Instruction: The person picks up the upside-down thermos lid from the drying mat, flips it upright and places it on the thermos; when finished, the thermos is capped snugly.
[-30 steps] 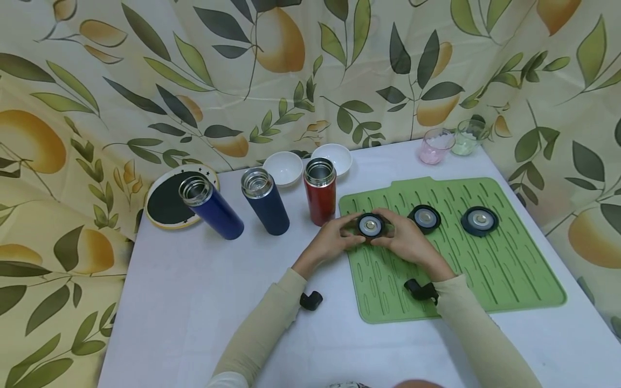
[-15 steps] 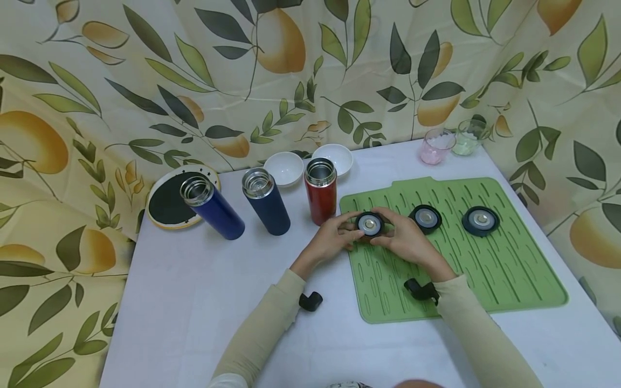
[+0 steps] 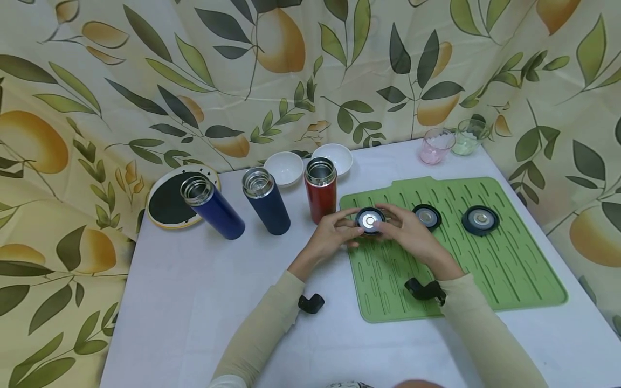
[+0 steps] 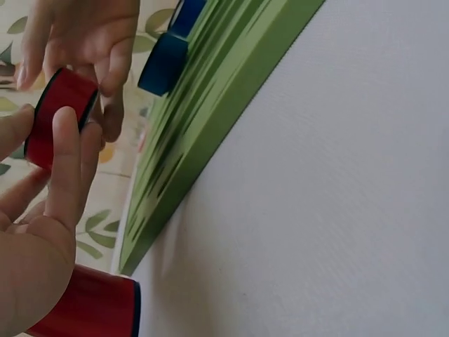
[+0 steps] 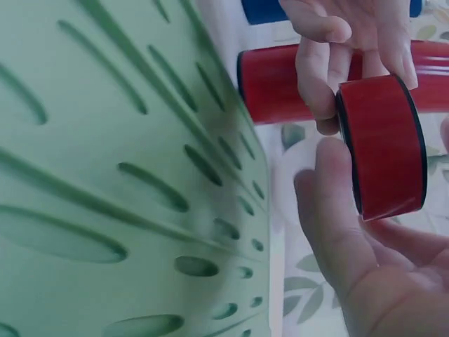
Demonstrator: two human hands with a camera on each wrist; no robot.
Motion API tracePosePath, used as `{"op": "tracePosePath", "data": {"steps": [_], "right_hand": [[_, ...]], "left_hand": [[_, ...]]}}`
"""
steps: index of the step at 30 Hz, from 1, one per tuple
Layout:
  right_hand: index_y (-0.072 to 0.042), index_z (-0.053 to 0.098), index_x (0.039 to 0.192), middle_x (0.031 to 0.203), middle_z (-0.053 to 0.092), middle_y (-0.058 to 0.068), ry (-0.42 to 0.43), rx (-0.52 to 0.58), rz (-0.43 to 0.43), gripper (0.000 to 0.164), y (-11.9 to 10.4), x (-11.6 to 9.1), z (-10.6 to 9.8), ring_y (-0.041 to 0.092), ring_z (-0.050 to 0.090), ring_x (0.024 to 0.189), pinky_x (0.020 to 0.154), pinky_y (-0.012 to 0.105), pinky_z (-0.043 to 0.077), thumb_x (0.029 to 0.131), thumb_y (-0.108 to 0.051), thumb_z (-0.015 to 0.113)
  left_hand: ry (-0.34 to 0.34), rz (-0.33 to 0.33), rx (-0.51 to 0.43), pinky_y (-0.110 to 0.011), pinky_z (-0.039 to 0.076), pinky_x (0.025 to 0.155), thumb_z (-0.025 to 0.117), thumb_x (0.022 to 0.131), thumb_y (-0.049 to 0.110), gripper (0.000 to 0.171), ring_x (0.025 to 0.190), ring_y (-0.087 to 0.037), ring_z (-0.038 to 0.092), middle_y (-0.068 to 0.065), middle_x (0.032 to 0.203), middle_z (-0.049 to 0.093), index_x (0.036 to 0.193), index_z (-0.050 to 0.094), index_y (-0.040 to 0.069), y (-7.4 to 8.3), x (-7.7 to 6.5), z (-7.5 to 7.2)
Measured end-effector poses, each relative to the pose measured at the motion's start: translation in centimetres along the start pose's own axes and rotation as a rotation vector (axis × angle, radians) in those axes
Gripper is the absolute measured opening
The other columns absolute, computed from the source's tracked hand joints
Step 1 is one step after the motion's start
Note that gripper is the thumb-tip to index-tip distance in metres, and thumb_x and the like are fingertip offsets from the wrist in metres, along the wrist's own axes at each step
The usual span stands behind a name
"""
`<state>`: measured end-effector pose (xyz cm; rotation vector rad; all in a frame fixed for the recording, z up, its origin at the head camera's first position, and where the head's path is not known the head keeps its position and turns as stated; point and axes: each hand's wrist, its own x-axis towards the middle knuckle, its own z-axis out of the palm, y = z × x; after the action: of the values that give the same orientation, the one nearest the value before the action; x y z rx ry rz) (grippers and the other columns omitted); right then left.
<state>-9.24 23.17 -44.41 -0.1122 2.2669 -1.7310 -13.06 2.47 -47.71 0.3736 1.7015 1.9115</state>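
Both hands hold a red bottle lid just over the left part of the green ribbed drying mat. Its silvery inner face with a dark rim is turned up toward the head camera; the red side shows in the right wrist view. My left hand pinches its left edge between thumb and fingers. From the right, my right hand grips it, thumb on the inner face. An uncapped red bottle stands behind the left hand. Two dark blue lids lie inner side up on the mat.
Left of the red bottle stand two uncapped blue bottles, a dark-centred plate beyond them. White bowls sit behind the bottles. Two small glasses, pink and green, stand at the table's back right edge, against the patterned cloth.
The right thumb has moved from the lid's lower edge onto its inner face, and that hand has turned slightly. The lid has tilted and risen a little; the left hand has barely moved.
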Motion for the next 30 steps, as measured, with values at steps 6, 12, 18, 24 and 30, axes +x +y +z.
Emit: {"op": "tracePosePath", "data": {"steps": [6, 12, 18, 24, 30], "right_hand": [[-0.002, 0.026, 0.142, 0.13, 0.042, 0.025, -0.04, 0.126, 0.058, 0.065, -0.7, 0.0, -0.1, 0.047, 0.058, 0.088, 0.073, 0.051, 0.05, 0.091, -0.03, 0.057], [-0.003, 0.026, 0.143, 0.118, 0.05, 0.026, -0.07, 0.135, 0.063, 0.066, -1.4, 0.0, -0.1, 0.049, 0.057, 0.085, 0.066, 0.051, 0.052, 0.092, -0.032, 0.056], [-0.004, 0.032, 0.14, 0.102, 0.06, 0.022, -0.092, 0.182, 0.045, 0.057, -2.6, 0.1, -0.5, 0.036, 0.063, 0.081, 0.06, 0.045, 0.053, 0.093, -0.029, 0.054], [-0.004, 0.036, 0.136, 0.1, 0.063, 0.019, -0.098, 0.204, 0.034, 0.053, -3.4, 0.6, -0.5, 0.034, 0.064, 0.079, 0.059, 0.045, 0.053, 0.093, -0.028, 0.055], [-0.004, 0.039, 0.133, 0.1, 0.062, 0.02, -0.088, 0.196, 0.034, 0.052, -3.9, 0.9, -0.1, 0.039, 0.063, 0.08, 0.059, 0.046, 0.053, 0.091, -0.027, 0.058]], "left_hand": [[-0.02, 0.027, 0.001, -0.047, 0.051, 0.073, 0.069, 0.082, 0.012, 0.05, 0.094, -0.043, 0.059, -0.014, 0.105, 0.063, 0.128, 0.054, 0.026, 0.6, -0.4, 0.0], [-0.033, 0.067, 0.032, -0.048, 0.051, 0.074, 0.067, 0.083, 0.008, 0.051, 0.095, -0.042, 0.059, -0.012, 0.106, 0.062, 0.13, 0.052, 0.021, 2.4, -1.2, 0.1], [-0.052, 0.115, 0.068, -0.046, 0.052, 0.074, 0.065, 0.085, 0.007, 0.052, 0.091, -0.032, 0.062, -0.012, 0.108, 0.06, 0.134, 0.048, 0.013, 5.0, -2.3, 0.1], [-0.036, 0.161, 0.068, -0.048, 0.051, 0.075, 0.063, 0.086, 0.004, 0.051, 0.096, -0.038, 0.059, -0.017, 0.11, 0.058, 0.134, 0.046, 0.009, 5.9, -2.7, -0.3], [-0.04, 0.178, 0.08, -0.046, 0.052, 0.074, 0.063, 0.086, 0.004, 0.05, 0.094, -0.03, 0.061, -0.017, 0.109, 0.057, 0.133, 0.047, 0.01, 6.2, -2.8, -0.4]]}}
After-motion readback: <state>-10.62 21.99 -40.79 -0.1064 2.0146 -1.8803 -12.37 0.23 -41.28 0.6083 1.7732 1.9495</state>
